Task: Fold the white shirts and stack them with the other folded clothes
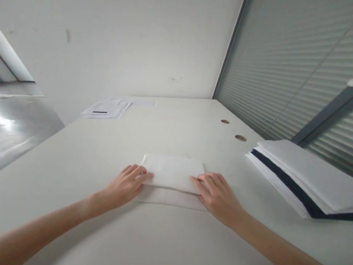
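A white folded piece, cloth or paper I cannot tell, [173, 172] lies on the white table in front of me. Its upper layer is folded over, and a strip of the lower layer shows along the near side. My left hand [130, 184] grips the left edge of the fold, thumb on top and fingers curled at the side. At the opposite edge, my right hand [216, 193] holds the fold between thumb and fingers. Parts of the fingertips are hidden under or behind the layers.
To the right stands a stack of folded white sheets [309, 173] with a dark layer [286, 183] among them. Loose papers [109, 109] lie at the table's far left. Two round holes [240, 138] pierce the table [167, 243] near the blinds [262, 74]. A shiny silvery surface [13, 126] is at left.
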Available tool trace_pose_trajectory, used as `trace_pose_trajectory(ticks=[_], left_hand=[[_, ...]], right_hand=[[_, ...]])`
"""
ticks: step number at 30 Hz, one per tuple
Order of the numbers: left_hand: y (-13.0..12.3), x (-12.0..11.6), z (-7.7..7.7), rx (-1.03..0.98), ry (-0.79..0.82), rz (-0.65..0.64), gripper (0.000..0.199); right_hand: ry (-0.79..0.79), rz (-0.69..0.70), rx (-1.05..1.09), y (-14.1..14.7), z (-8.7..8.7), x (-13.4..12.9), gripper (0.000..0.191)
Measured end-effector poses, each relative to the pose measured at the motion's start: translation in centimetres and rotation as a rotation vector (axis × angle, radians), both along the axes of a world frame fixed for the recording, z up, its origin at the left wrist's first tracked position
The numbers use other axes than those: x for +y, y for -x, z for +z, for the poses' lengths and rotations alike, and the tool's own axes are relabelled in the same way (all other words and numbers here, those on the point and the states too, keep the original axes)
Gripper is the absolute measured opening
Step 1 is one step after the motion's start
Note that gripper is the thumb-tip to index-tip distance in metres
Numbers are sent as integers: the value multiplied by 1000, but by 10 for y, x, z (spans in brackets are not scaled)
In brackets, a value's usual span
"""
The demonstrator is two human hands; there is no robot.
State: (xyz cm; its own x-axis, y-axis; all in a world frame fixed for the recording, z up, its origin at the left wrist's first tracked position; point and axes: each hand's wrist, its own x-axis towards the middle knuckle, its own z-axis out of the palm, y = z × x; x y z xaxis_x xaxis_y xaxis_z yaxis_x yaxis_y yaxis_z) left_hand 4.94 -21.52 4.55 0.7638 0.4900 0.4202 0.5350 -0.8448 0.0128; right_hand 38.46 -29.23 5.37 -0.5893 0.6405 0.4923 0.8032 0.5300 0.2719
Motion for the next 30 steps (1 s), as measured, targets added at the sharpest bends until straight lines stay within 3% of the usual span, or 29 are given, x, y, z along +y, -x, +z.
trace_pose_trajectory(ticks=[3,9,11,13,16,19,24,27,30], left_hand=[[-10,-11,-15,-54,-62,85,38],[-13,-14,-18,-197,-12,190,42],[-8,-10,-16,-281,139,291,48],[-1,-5,-14,-337,420,368,57],[6,-2,-10,-462,901,412,82],[7,-7,0,-569,1243,424,98],[1,-18,15,-725,1592,333,90],[0,-17,11,-887,1707,368,69],[0,-10,4,-897,1743,456,56]], right_hand=[[-77,-85,36,6,-12,-7,38],[14,-180,212,6,-5,-8,41],[136,-241,401,4,-6,-8,52],[322,-286,615,1,-9,-9,62],[732,-279,921,1,-15,-11,68],[1071,-232,1213,5,-11,-11,82],[1145,-192,1495,17,7,-11,86],[1168,-209,1753,25,10,-11,75],[1152,-295,1948,28,6,-9,59]])
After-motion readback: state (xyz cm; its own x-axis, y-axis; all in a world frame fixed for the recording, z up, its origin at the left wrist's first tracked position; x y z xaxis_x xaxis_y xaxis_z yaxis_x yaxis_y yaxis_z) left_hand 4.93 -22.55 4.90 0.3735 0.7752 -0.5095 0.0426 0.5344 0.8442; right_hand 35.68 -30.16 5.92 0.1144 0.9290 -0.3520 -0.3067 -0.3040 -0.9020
